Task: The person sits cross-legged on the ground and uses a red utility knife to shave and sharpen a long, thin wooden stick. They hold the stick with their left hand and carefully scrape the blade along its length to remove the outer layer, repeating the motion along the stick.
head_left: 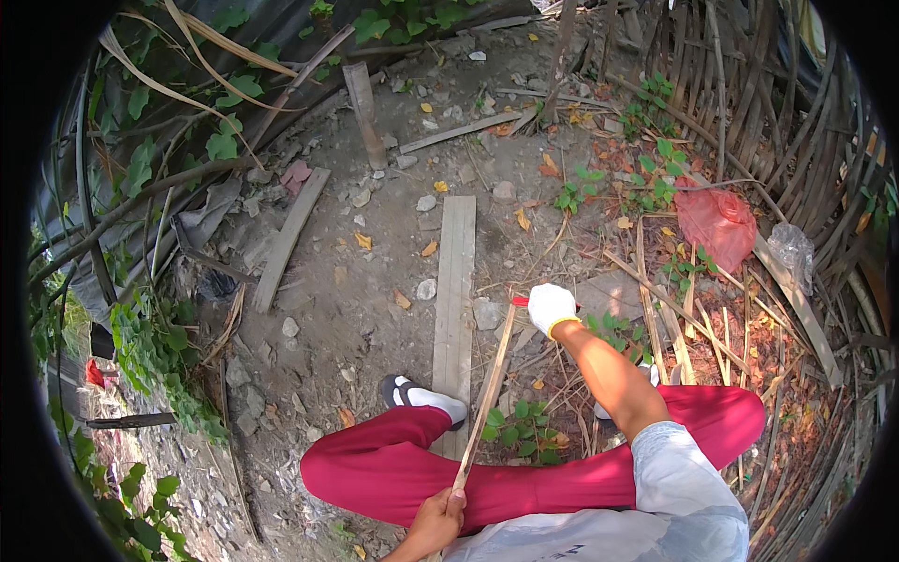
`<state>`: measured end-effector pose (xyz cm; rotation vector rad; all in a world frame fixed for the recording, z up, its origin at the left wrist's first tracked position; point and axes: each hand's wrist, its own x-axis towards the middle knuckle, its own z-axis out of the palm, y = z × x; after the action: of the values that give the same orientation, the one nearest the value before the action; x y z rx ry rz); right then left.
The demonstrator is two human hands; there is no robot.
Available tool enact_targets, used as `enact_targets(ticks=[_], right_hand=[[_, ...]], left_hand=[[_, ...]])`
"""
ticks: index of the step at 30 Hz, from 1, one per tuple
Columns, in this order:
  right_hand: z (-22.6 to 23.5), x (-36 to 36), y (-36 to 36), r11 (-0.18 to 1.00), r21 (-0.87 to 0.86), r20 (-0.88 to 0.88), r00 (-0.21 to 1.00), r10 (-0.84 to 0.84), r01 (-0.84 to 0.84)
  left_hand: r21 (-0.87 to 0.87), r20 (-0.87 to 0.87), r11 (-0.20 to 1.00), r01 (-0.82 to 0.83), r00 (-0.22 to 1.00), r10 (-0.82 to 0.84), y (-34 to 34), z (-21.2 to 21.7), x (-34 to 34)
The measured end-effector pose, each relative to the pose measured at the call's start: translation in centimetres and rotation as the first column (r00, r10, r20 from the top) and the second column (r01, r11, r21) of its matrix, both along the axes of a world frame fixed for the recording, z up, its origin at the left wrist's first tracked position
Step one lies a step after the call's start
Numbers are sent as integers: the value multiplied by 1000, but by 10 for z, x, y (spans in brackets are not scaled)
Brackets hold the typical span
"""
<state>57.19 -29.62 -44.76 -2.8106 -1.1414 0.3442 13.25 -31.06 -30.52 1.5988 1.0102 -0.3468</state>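
My bare left hand (438,521) is closed round the near part of a long, narrow strip of wood or bamboo (489,403), close to my lap. The strip slants away from me and up to the right. At its far end my right hand (551,309), in a white glove with a yellow cuff, is closed on a small red tool (520,302). Red shows on both sides of the fist, and the tool's left end meets the strip's tip. The glove hides the rest, so its exact kind does not show.
A grey plank (455,309) lies on the stony ground, its near end by my left foot (423,398). Loose strips (660,318) are scattered to the right, near a red plastic bag (714,225) and a woven stick fence (787,122). A short post (363,112) stands farther off.
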Motion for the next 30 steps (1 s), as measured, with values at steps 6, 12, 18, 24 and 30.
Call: enact_targets(ticks=[6, 12, 18, 24, 30], right_hand=[[-38, 46, -13, 970, -107, -5, 975, -221, 220], [-4, 23, -27, 992, 2, -96, 987, -128, 129], [99, -94, -35, 896, 414, -179, 950, 256, -164], [99, -134, -49, 851, 345, -47, 898, 437, -396], [67, -128, -38, 884, 317, 21, 935, 355, -343]], left_hand=[[6, 103, 998, -59, 993, 58, -24, -13, -60], [-465, -97, 767, -441, 887, 451, 16, 44, -13], [-618, 20, 671, -410, 845, 534, 48, 5, 47], [-447, 198, 837, -316, 877, 437, 45, 5, 98], [-386, 194, 855, -346, 876, 442, 37, 3, 112]])
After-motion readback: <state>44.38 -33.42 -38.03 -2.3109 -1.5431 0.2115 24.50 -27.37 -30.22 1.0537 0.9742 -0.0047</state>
